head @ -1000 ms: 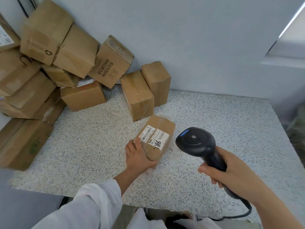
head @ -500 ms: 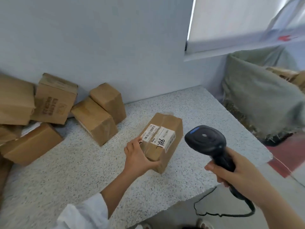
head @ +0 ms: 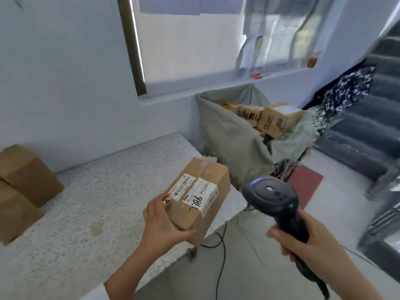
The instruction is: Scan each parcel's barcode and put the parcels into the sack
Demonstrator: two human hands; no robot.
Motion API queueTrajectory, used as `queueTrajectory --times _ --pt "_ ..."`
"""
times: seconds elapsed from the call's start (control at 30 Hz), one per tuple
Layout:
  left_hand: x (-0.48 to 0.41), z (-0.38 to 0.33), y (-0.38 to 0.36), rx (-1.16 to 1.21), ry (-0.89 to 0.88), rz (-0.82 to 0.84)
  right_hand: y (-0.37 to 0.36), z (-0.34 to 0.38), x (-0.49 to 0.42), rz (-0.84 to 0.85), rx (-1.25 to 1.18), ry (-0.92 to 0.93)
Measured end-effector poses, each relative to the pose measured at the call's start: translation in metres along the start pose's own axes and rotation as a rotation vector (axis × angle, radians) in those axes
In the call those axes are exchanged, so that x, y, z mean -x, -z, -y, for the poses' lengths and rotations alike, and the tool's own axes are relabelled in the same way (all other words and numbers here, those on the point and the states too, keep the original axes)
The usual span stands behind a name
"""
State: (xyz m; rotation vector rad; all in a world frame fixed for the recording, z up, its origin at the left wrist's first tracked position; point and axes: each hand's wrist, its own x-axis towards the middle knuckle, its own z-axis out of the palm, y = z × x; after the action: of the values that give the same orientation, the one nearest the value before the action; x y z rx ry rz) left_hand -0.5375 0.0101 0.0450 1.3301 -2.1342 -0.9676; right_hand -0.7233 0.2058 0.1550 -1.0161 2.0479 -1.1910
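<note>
The speckled desk (head: 86,202) carries two plain brown boxes (head: 28,174) at its left edge. Past its far right corner stands one grey-green sack (head: 233,135), mouth open, with at least three cardboard parcels (head: 279,118) showing inside. The left hand (head: 160,221) grips one taped brown parcel (head: 212,176) by its near end, over the desk's right edge. Its two white barcode labels (head: 201,195) face up, one bearing black handwriting. The right hand (head: 303,243) is wrapped round one black scanner (head: 272,198), just right of the parcel.
</note>
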Motion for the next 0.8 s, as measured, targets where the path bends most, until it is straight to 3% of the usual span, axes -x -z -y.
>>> queueTrajectory --times 0.37,0.8 --pt "-0.042 -0.105 -0.083 0.016 -0.134 -0.016 0.115 -0.056 -0.032 -0.152 -0.165 -0.072" --pt "-0.174 -0.185 -0.135 0.124 -0.273 -0.147 0.209 -0.068 -0.198 -0.240 -0.159 -0.037"
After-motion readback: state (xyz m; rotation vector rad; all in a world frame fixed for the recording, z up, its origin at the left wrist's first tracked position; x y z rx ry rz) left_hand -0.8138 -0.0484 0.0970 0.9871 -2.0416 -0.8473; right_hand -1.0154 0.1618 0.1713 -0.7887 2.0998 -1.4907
